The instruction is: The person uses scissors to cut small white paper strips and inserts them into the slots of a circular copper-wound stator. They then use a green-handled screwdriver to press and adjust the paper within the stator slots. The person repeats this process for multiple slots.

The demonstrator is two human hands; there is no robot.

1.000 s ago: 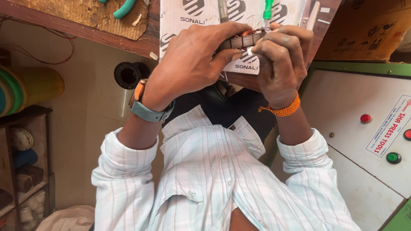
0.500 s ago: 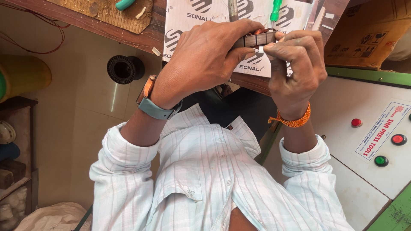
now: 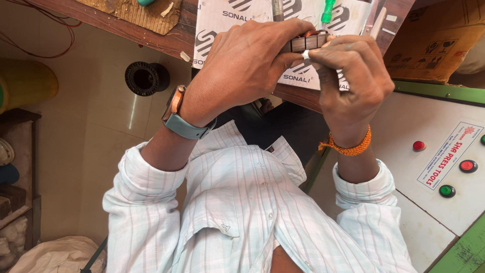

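Left hand [image 3: 242,65]: was closed around the left end of a small dark laminated metal block [image 3: 306,42], thumb pressed on its near side.
Right hand [image 3: 348,76]: was clamped on the right end of the same block, fingers curled over it.
Block: was held between both hands, above the far bench edge, over a white printed sheet [image 3: 227,20].
Wrists: a grey-strapped watch [image 3: 180,117] was worn on the left, an orange thread band [image 3: 352,146] on the right.
Behind the hands: a green-handled screwdriver [image 3: 328,11] was laid on the sheet.
Right side: a control panel [image 3: 429,126] with red and green buttons was seen.
Left side: a black ribbed spool [image 3: 146,78] was lying on the floor.
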